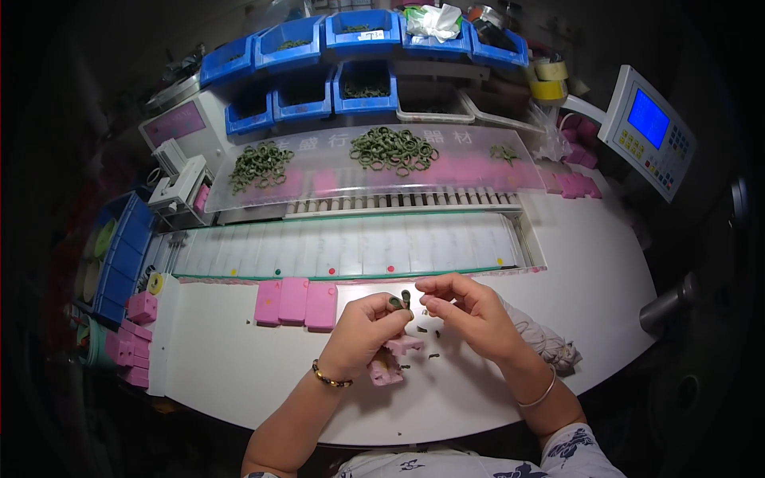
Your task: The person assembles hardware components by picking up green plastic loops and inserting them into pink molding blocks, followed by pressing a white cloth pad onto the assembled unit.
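Note:
My left hand [368, 328] pinches a small dark green wax ring [406, 298] between thumb and fingers, over the near middle of the table. Facing it, my right hand [472, 315] has its fingers curved and apart, with nothing visible between them. Below my left hand lie an irregular pink rubber mould piece [386, 370] and a flatter pink piece [405, 345], partly hidden by the hand. Several small dark green scraps [433, 356] are scattered on the white table beside them.
Three pink mould blocks [293, 302] stand left of my hands. A crumpled grey cloth [550, 342] lies right. Beyond, piles of green rings [392, 151] rest on a translucent shelf [319, 187], under blue bins [365, 86]. A control panel [647, 131] juts in at right.

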Motion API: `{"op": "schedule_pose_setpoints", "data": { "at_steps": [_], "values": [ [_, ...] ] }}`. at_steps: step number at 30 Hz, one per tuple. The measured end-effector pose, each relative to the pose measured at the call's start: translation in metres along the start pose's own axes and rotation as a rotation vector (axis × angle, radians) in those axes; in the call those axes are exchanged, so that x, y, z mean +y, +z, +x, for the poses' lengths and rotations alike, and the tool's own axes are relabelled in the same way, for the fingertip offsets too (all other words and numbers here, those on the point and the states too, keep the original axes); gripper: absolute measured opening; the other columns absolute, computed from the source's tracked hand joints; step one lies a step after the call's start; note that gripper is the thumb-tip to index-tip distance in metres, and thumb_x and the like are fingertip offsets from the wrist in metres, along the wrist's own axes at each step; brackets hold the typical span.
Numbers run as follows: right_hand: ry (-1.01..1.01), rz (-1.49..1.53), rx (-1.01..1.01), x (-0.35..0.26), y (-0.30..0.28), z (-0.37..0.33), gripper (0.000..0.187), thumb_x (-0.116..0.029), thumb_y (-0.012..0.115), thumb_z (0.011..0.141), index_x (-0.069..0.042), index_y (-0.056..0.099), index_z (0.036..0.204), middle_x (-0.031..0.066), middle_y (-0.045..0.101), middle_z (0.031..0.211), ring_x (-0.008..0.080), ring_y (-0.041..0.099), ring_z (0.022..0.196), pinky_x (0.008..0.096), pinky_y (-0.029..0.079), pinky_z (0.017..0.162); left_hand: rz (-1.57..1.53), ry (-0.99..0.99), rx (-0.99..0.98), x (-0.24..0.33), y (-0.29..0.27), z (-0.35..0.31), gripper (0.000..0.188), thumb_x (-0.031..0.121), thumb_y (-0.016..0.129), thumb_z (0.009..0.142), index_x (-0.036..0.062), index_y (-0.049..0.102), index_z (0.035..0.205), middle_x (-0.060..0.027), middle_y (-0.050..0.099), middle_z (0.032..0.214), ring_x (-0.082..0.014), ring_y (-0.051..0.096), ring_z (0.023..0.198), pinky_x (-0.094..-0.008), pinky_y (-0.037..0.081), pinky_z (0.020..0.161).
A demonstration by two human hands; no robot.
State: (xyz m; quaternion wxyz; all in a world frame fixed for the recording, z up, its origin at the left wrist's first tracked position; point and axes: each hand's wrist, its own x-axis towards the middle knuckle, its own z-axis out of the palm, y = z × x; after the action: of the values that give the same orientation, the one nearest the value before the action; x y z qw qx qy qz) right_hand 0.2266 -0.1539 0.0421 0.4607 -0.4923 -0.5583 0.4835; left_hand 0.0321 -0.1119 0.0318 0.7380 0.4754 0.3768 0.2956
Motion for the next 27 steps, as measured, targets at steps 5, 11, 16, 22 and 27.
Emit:
{"op": "schedule_pose_setpoints", "data": {
  "at_steps": [5, 11, 16, 22, 27],
  "values": [
    [0.047, 0.137, -0.044, -0.002, 0.003, -0.001, 0.022, -0.015, 0.06, 0.094, 0.0, 0.062, 0.109, 0.0007, 0.063, 0.095, 0.0055, 0.055, 0.082, 0.0212, 0.045, 0.07, 0.181, 0.059, -0.027, -0.01, 0.005, 0.001, 0.016, 0.016, 0.058, 0.088, 0.0001, 0.057, 0.09, -0.0021, 0.061, 0.067, -0.0077, 0.056, 0.042, -0.0213, 0.044, 0.032],
    [0.098, 0.153, -0.059, 0.004, 0.003, 0.001, 0.017, -0.017, 0.059, 0.095, -0.001, 0.061, 0.099, -0.001, 0.059, 0.085, 0.0043, 0.052, 0.073, 0.0201, 0.043, 0.064, 0.156, 0.066, -0.052, -0.005, 0.009, -0.003, 0.015, 0.016, 0.06, 0.09, 0.0005, 0.058, 0.09, -0.0023, 0.062, 0.071, -0.0067, 0.059, 0.052, -0.0207, 0.048, 0.042],
    [0.142, 0.38, -0.051, 0.009, 0.003, 0.002, 0.018, -0.02, 0.058, 0.096, -0.003, 0.062, 0.1, -0.0018, 0.058, 0.081, 0.0034, 0.049, 0.065, 0.0181, 0.04, 0.057, 0.03, 0.086, -0.108, -0.004, 0.01, -0.003, 0.016, 0.016, 0.062, 0.092, 0.0002, 0.06, 0.091, -0.0016, 0.062, 0.081, -0.0038, 0.057, 0.071, -0.0199, 0.047, 0.062],
    [0.209, 0.461, 0.029, 0.006, 0.0, 0.005, 0.023, -0.023, 0.054, 0.098, -0.004, 0.063, 0.107, -0.0012, 0.058, 0.084, 0.0038, 0.052, 0.07, 0.018, 0.043, 0.059, -0.064, 0.089, -0.084, -0.01, 0.006, 0.0, 0.014, 0.015, 0.064, 0.091, 0.0012, 0.061, 0.091, -0.001, 0.063, 0.082, -0.0031, 0.056, 0.071, -0.0189, 0.046, 0.063],
    [0.126, 0.286, 0.021, 0.004, 0.0, 0.006, 0.025, -0.026, 0.057, 0.096, -0.005, 0.063, 0.107, -0.0017, 0.059, 0.086, 0.004, 0.053, 0.072, 0.019, 0.043, 0.059, 0.024, 0.17, -0.052, -0.006, 0.012, -0.003, 0.014, 0.015, 0.065, 0.09, 0.0011, 0.061, 0.09, -0.0012, 0.063, 0.076, -0.0027, 0.056, 0.064, -0.0177, 0.045, 0.055]
  ]
}}
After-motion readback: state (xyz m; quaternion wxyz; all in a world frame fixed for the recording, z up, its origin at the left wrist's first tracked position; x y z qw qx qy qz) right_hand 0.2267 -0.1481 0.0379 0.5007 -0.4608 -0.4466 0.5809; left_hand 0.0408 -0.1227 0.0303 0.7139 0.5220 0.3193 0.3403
